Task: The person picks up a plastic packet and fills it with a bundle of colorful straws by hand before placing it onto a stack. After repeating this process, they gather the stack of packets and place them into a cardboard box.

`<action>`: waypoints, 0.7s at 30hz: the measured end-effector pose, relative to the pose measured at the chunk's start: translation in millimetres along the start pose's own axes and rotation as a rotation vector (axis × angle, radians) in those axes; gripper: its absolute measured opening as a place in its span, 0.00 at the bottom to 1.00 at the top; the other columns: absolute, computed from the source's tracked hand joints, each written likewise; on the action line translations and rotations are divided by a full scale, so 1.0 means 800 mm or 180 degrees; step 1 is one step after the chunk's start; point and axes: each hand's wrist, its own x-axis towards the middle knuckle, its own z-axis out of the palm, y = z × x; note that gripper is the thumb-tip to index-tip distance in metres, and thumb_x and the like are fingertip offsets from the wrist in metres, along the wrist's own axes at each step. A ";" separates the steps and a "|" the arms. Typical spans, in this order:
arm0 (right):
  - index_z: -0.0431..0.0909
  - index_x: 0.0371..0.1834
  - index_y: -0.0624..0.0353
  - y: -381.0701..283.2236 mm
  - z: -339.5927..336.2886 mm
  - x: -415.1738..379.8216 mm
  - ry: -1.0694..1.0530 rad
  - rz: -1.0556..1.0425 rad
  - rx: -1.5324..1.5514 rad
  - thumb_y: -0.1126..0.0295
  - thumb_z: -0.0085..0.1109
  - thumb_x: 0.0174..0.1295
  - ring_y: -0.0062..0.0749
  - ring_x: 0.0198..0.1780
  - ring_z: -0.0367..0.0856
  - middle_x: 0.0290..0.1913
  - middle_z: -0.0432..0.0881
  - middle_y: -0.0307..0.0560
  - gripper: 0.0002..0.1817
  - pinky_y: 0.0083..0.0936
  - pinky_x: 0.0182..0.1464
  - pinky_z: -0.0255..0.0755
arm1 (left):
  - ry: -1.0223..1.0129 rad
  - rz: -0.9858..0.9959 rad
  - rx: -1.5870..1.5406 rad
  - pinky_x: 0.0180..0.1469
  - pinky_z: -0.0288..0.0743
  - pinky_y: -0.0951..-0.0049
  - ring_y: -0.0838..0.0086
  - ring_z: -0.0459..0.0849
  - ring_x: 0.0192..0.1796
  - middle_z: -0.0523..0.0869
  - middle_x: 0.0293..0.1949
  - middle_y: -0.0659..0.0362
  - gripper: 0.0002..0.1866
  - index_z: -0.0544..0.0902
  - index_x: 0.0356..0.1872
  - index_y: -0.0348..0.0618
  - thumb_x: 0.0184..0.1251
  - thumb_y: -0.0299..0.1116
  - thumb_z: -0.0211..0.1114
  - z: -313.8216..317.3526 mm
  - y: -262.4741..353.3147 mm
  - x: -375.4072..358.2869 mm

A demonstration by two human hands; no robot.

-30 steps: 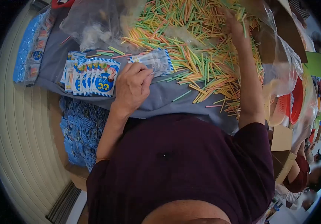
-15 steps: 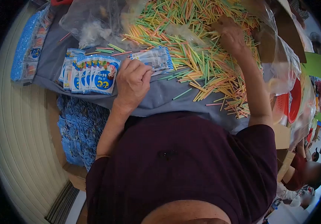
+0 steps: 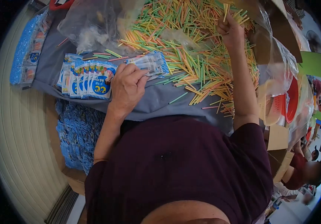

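My left hand point(image 3: 127, 84) is closed, knuckles up, over the near end of a small stack of clear-fronted packets with blue striped ends point(image 3: 149, 64). Left of it lies a fanned row of printed blue-and-white packets point(image 3: 100, 84). At the far right, my right hand point(image 3: 231, 35) is raised with its fingers closed round a few thin pastel sticks point(image 3: 226, 12), which look like candy straws. Below and around it spreads a large heap of such sticks point(image 3: 194, 63) in green, yellow, orange and pink.
Clear plastic film point(image 3: 93, 26) lies at the back left. A long bag of packets point(image 3: 29, 48) sits on the far left of the grey cloth point(image 3: 153, 99). Below the cloth edge is a box of blue packets point(image 3: 78, 134). Red baskets point(image 3: 289, 100) and people are at right.
My right hand has lifted from the heap, turned over and moved away, now with sticks in its fingers. My left hand has stayed at the packets, shifting slightly with the view.
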 end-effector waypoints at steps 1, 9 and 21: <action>0.75 0.43 0.56 0.012 -0.029 0.018 -0.0841 0.0181 0.0674 0.71 0.54 0.74 0.23 0.26 0.61 0.29 0.71 0.35 0.02 0.29 0.27 0.57 | 0.0016 0.0017 -0.0039 0.40 0.75 0.63 0.61 0.79 0.39 0.81 0.31 0.59 0.07 0.88 0.34 0.43 0.51 0.26 0.72 -0.001 -0.001 -0.001; 0.71 0.40 0.55 0.019 0.002 0.020 -0.0697 0.0048 0.0768 0.69 0.56 0.73 0.23 0.27 0.62 0.28 0.68 0.36 0.05 0.29 0.29 0.57 | -0.0058 -0.0024 -0.0030 0.41 0.75 0.64 0.62 0.79 0.39 0.82 0.32 0.61 0.07 0.88 0.34 0.43 0.52 0.27 0.72 -0.006 -0.001 -0.004; 0.82 0.43 0.62 0.062 0.014 -0.007 -0.0643 -0.0626 -0.1786 0.62 0.60 0.72 0.23 0.30 0.74 0.26 0.77 0.36 0.12 0.28 0.36 0.69 | -0.0065 0.0087 0.0058 0.40 0.75 0.63 0.61 0.80 0.38 0.84 0.34 0.59 0.09 0.88 0.36 0.41 0.51 0.25 0.73 -0.010 0.003 -0.003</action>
